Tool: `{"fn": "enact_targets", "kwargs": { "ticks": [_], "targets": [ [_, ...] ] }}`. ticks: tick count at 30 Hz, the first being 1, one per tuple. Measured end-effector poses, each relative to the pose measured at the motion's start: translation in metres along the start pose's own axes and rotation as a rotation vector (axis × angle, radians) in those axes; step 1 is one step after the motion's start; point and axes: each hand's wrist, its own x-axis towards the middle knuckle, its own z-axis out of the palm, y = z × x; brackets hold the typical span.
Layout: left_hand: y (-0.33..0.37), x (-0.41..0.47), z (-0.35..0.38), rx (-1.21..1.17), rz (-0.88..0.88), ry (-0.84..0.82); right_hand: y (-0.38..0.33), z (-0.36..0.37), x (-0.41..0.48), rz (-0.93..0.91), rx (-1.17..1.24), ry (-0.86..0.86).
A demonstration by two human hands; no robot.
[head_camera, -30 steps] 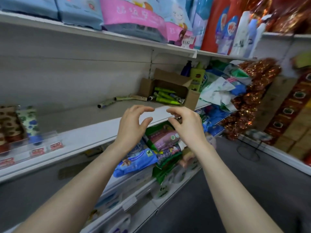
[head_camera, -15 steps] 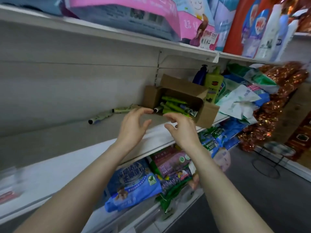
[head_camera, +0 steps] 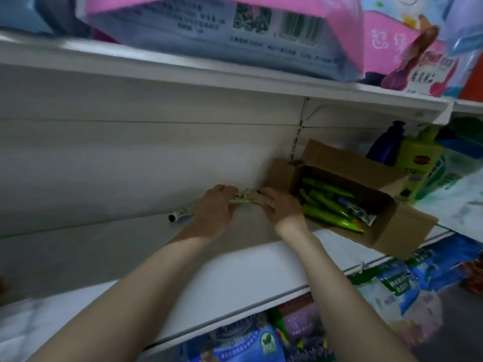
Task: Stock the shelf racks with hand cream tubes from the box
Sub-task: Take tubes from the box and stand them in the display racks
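- Nearest, below the front lip of the white shelf, blue and purple bags fill the rack underneath, blurred at the frame's edge.
- Two bare forearms reach up and over that lip onto the shelf's bare grey-white deck.
- The left hand and the right hand meet deep on the deck, fingers curled around the two ends of a pale green hand cream tube lying crosswise between them.
- Just left of the left hand, a second tube with a dark cap lies flat on the deck, partly hidden by the wrist.
- Right of the right hand, an open cardboard box sits tilted on the shelf, holding a loose pile of green tubes; its front corner overhangs the lip.
- Behind the box stand a dark blue bottle and a green bottle.
- The back panel is plain white.
- Overhead, a pink-and-blue pack rests on the upper shelf.
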Motion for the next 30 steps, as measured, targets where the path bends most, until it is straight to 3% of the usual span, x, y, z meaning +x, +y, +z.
{"fn": "enact_targets", "kwargs": {
  "ticks": [14, 30],
  "targets": [
    [-0.017, 0.036, 0.040, 0.359, -0.151, -0.149, 0.035, 0.033, 0.042, -0.143, -0.220, -0.059],
    [0.023, 0.001, 0.034, 0.460, -0.260, -0.077, 0.044, 0.015, 0.035, 0.016, -0.176, -0.325]
  ]
}}
